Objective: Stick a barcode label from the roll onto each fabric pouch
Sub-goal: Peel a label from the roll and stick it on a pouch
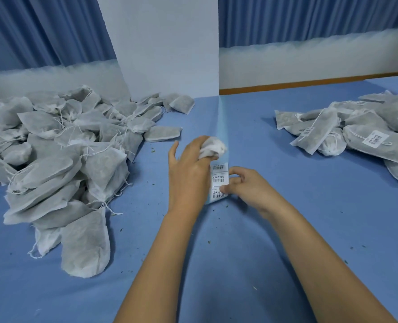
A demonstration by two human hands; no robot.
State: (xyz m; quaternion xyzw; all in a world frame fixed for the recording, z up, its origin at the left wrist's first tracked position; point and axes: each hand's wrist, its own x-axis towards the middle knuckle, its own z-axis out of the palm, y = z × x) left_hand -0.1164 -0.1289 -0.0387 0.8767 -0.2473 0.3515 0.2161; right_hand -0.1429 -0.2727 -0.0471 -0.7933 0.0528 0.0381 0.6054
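Observation:
At the middle of the blue table my left hand (pixel 188 169) grips a white fabric pouch (pixel 212 146) by its gathered top. A strip of barcode labels (pixel 219 180) on pale backing hangs below that hand. My right hand (pixel 244 187) pinches the strip's lower label with thumb and fingertips. The strip's far end runs up as a thin translucent band toward the white pillar. No roll is in sight.
A big heap of unlabelled grey pouches (pixel 53 159) with loose strings fills the left side. A pile of labelled pouches (pixel 361 131) lies at the right. A white pillar (pixel 165 47) stands behind, blue curtains beyond it. Small crumbs dot the blue table (pixel 263 252).

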